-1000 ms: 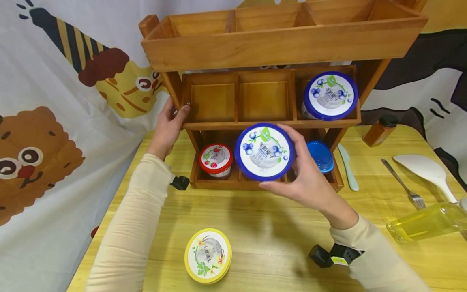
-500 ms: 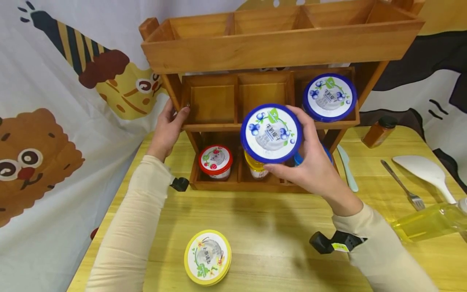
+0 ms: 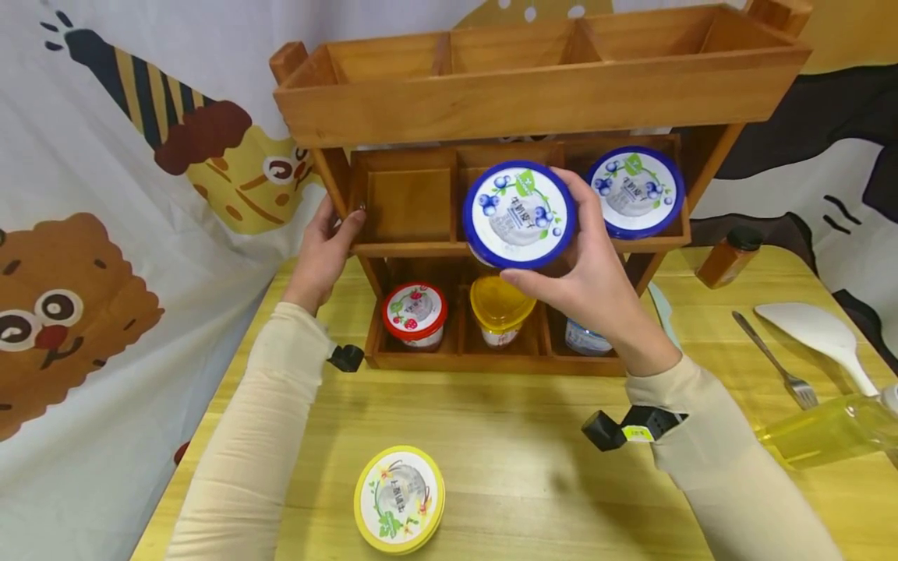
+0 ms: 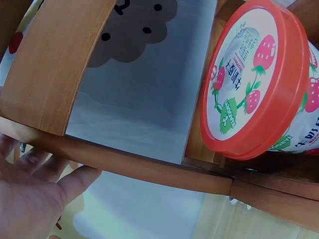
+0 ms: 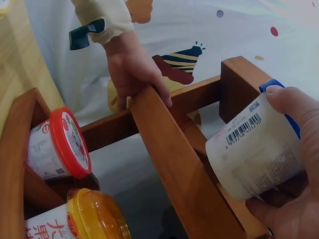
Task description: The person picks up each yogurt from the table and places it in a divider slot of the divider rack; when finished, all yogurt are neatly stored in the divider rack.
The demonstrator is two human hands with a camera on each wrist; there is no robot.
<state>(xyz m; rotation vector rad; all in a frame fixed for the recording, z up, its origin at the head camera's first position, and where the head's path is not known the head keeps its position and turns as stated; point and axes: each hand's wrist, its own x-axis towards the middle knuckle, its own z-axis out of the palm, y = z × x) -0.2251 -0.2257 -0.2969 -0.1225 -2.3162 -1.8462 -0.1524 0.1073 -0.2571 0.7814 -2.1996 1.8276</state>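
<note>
My right hand [image 3: 596, 284] grips a paper tub [image 3: 519, 214] with a blue lid and blueberry print. It holds the tub tilted in front of the middle tier's centre compartment. In the right wrist view the white barcode side of this tub [image 5: 254, 154] shows. My left hand [image 3: 319, 257] holds the left end of the wooden shelf [image 3: 540, 101], at the middle tier. A similar blueberry tub [image 3: 634, 195] sits in that tier's right compartment. Below stand a red-lidded strawberry tub [image 3: 415, 312], a yellow-topped cup [image 3: 501, 308] and a bluish container [image 3: 586, 339], partly hidden by my right hand.
A yellow-lidded tub [image 3: 400, 499] stands on the table's front part. To the right lie a pale knife [image 3: 662, 308], a fork [image 3: 775, 358], a white rice paddle [image 3: 817, 331], a brown jar [image 3: 730, 257] and a bottle of yellow liquid [image 3: 824, 428]. Printed cloth hangs behind.
My right hand has lifted the blueberry tub from in front of the bottom tier up to the middle tier, uncovering the yellow-topped cup. My left hand stays at the shelf's end.
</note>
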